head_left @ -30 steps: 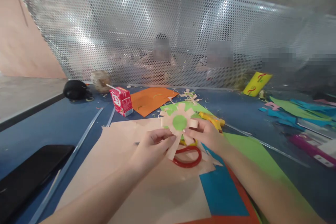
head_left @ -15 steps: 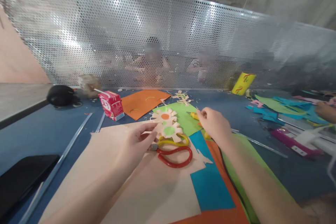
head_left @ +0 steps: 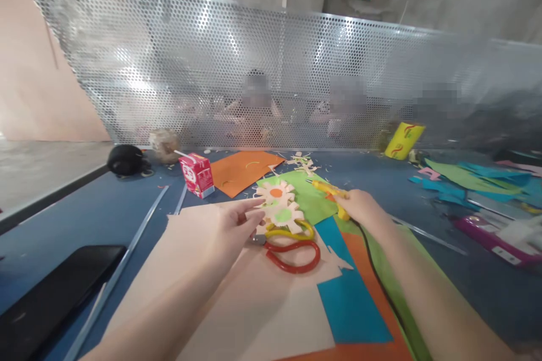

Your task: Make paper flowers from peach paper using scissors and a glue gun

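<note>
Left hand [head_left: 235,228]: fingers stood apart, left of scissors' handles [head_left: 292,247] | Two paper flowers [head_left: 283,215] lay just beyond handles | Yellow glue gun [head_left: 327,187]: sat beyond handles, rightward | Right hand [head_left: 367,210] touched it; finger closure couldn't be told

This looks like a craft workroom: yellow glue gun [head_left: 328,188], coloured paper sheets [head_left: 239,172], blue worktop [head_left: 105,203], perforated silvery metal partition [head_left: 190,56].

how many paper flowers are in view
2: the orange-centred flower lies farther back, and the green-centred flower nearer, beside the scissors. Others may be hidden behind the left hand.
</note>
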The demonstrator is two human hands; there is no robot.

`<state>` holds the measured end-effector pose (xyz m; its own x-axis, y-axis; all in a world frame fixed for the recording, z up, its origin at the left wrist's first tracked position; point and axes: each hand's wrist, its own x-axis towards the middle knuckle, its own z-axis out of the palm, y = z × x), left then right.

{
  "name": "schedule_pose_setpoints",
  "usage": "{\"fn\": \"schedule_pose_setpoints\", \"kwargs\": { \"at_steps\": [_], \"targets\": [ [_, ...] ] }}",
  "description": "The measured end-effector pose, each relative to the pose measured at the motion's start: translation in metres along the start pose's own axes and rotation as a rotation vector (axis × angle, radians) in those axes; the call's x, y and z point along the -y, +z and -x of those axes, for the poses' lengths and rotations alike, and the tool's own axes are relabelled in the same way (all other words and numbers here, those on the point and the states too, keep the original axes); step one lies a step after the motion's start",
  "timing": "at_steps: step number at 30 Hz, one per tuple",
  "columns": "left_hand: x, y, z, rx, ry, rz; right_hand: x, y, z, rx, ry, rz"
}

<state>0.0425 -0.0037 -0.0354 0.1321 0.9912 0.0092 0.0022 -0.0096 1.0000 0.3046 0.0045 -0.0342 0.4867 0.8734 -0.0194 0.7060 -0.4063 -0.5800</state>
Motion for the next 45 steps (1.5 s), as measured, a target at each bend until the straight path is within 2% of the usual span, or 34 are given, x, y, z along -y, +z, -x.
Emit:
{"fn": "schedule_pose_setpoints", "kwargs": {
  "at_steps": [5, 12, 16, 19, 23, 27, 31, 37, 45],
  "targets": [
    [-0.001, -0.004, -0.002, -0.024, 0.015, 0.068, 0.006, 0.001, 0.004, 0.116, -0.03, -0.421],
    [-0.008, -0.004, 0.001, -0.055, 0.033, 0.124, 0.012, 0.01, 0.015, 0.434, -0.028, -0.943],
    [-0.009, -0.002, 0.003, -0.059, 0.047, 0.126, 0.02, 0.011, 0.023, 0.46, -0.069, -1.108],
    [-0.008, -0.002, 0.002, -0.058, 0.047, 0.114, 0.027, 0.013, 0.031, 0.46, -0.197, -1.168],
    [-0.011, -0.005, 0.001, -0.056, 0.069, 0.086, 0.032, 0.018, 0.043, 0.437, -0.453, -1.045],
    [-0.017, -0.007, 0.005, -0.089, 0.071, 0.042, 0.035, 0.02, 0.057, 0.332, -0.583, -0.805],
    [-0.019, -0.007, 0.008, -0.109, 0.045, 0.005, 0.037, 0.02, 0.068, 0.274, -0.624, -0.559],
    [-0.013, -0.007, 0.004, -0.094, 0.035, -0.028, 0.042, 0.02, 0.074, 0.062, -0.687, -0.361],
    [-0.01, -0.008, 0.003, -0.092, 0.04, -0.044, 0.041, 0.021, 0.072, 0.033, -0.698, -0.261]
  ]
}}
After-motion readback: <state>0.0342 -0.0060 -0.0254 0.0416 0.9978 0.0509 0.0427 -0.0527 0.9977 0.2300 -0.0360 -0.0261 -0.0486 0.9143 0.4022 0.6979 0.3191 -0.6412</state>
